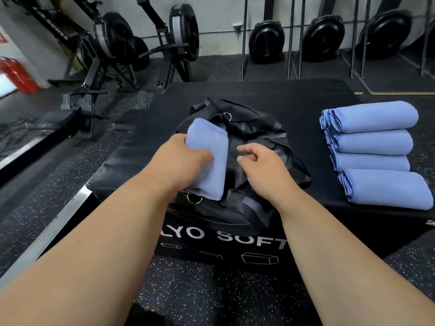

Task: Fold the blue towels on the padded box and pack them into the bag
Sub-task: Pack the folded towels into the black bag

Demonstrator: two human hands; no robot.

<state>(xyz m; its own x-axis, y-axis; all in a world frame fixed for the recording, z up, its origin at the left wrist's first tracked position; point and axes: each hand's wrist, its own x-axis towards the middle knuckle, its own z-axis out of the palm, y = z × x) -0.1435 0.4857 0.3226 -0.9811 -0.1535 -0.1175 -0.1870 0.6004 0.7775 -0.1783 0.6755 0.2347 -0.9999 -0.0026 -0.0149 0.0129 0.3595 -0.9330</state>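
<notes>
Your left hand [188,158] grips a folded towel [207,158] over the bag [254,137]; the right hand [261,161] hangs loosely curled, empty. Use it to spread the opening first.

We count five folded blue towels: four stacked [374,151] at the right of the frame, one [208,158] at centre. One black bag [254,137], one padded box [294,97], two hands.

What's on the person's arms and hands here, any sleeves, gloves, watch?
Nothing worn that shows. Both forearms are bare to the bottom edge of the frame, no sleeves in view. The left hand and right hand have no gloves, rings, watch or wristband visible.
</notes>
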